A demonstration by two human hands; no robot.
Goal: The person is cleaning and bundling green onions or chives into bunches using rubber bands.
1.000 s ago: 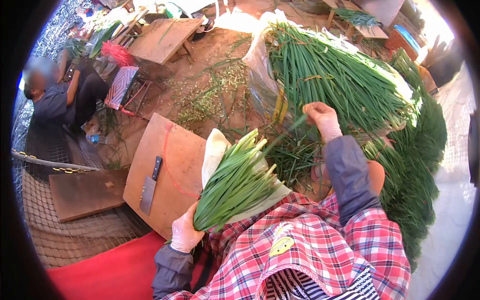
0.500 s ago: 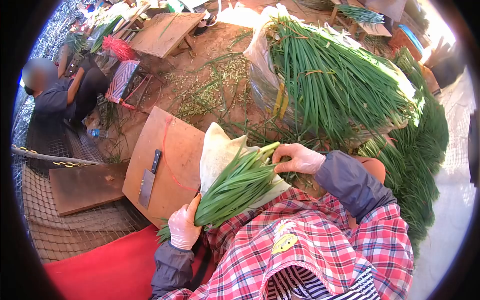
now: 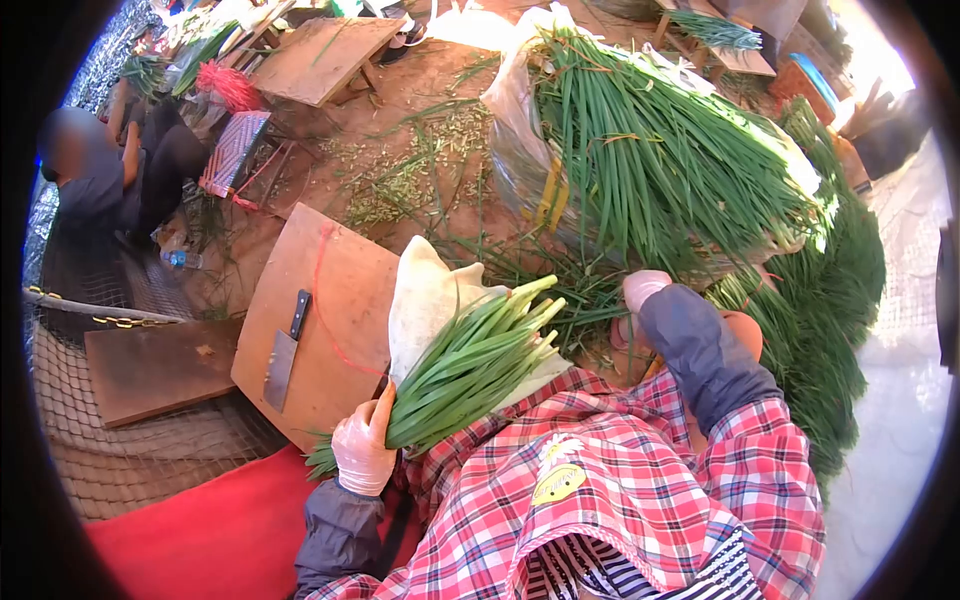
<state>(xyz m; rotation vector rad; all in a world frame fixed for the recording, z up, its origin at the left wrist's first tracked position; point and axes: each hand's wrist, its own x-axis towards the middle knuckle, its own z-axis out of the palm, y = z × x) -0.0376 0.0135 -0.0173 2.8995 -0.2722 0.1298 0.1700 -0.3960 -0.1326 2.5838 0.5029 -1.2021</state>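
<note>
My left hand (image 3: 364, 445), in a thin clear glove, is wrapped round the leafy end of a bunch of garlic chives (image 3: 470, 365). The bunch lies slantwise over a white cloth (image 3: 421, 290) on my lap, its pale cut stems pointing up and to the right. My right hand (image 3: 647, 290), gloved as well, is off the bunch and lower beside my right knee, near loose chive leaves (image 3: 590, 310) on the ground. Its fingers are turned away and hidden, so what they hold, if anything, does not show.
A wooden board (image 3: 335, 260) with a knife (image 3: 287, 350) and red string stands at my left. Ahead is a big plastic-wrapped heap of chives (image 3: 660, 150), with a darker pile (image 3: 840, 290) to its right. Another person (image 3: 100, 185) sits at far left.
My right hand has let go of the stem end and moved right and away from the bunch. The left hand keeps its hold on the leaves.
</note>
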